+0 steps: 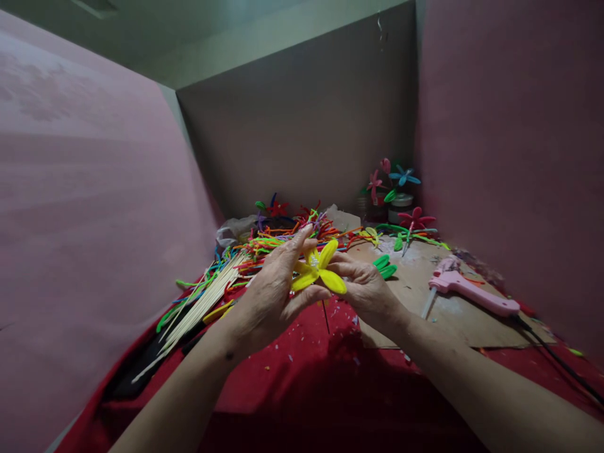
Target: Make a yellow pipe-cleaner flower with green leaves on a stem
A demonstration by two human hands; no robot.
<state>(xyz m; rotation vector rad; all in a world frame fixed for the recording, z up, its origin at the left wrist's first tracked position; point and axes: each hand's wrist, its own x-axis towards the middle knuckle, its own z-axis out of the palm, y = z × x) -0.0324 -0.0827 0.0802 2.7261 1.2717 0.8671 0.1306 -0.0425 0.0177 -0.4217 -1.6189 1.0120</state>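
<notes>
A yellow pipe-cleaner flower (319, 273) with looped petals is held between my two hands above the red cloth, its face towards me. My left hand (274, 286) is closed around its left side, the thumb under the petals and the fingers behind and above them. From the right, my right hand (370, 292) grips it with fingers bent behind the right petals. Small pale bits show at the flower's centre. A thin dark stem (326, 318) points down below it. The petals hide some of my fingertips.
A pink glue gun (472, 292) lies on a cardboard sheet (453, 324) at right, its cord (557, 358) trailing off. Wooden sticks (202, 308) and many coloured pipe cleaners (264, 244) lie at left and behind. Green petals (385, 269), finished flowers (416, 218) and a jar (401, 204) stand farther back.
</notes>
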